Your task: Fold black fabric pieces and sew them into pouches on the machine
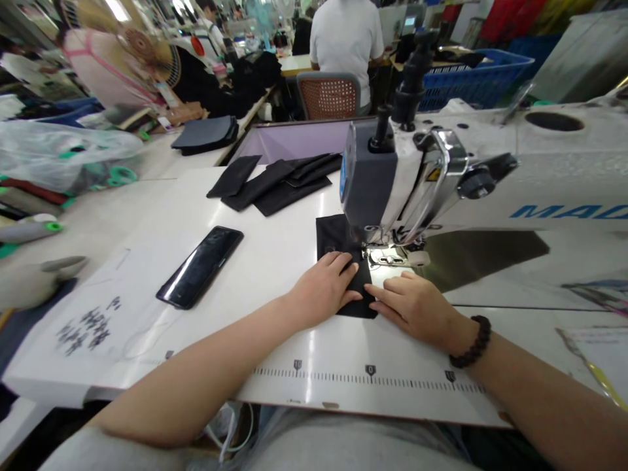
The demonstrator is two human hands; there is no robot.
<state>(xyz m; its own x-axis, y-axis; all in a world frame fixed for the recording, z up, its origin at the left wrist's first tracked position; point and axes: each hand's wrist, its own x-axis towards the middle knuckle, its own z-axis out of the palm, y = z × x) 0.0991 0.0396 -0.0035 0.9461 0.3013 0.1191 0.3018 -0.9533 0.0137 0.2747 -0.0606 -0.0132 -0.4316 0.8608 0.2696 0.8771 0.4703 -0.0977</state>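
A black fabric piece lies flat on the white table, its right edge by the presser foot of the sewing machine. My left hand rests on top of this fabric, fingers stretched out and pressing it down. At the fabric's right edge is my right hand, index finger extended and touching the edge, the other fingers partly curled. A dark beaded bracelet circles the right wrist. The machine's lamp lights the metal needle plate just beyond the right fingers.
Left of my hands lies a black phone. Several black fabric pieces are piled behind it. A measuring scale runs along the table's front edge. Thread cones stand at far left. Beyond are a chair, a blue basket and co-workers.
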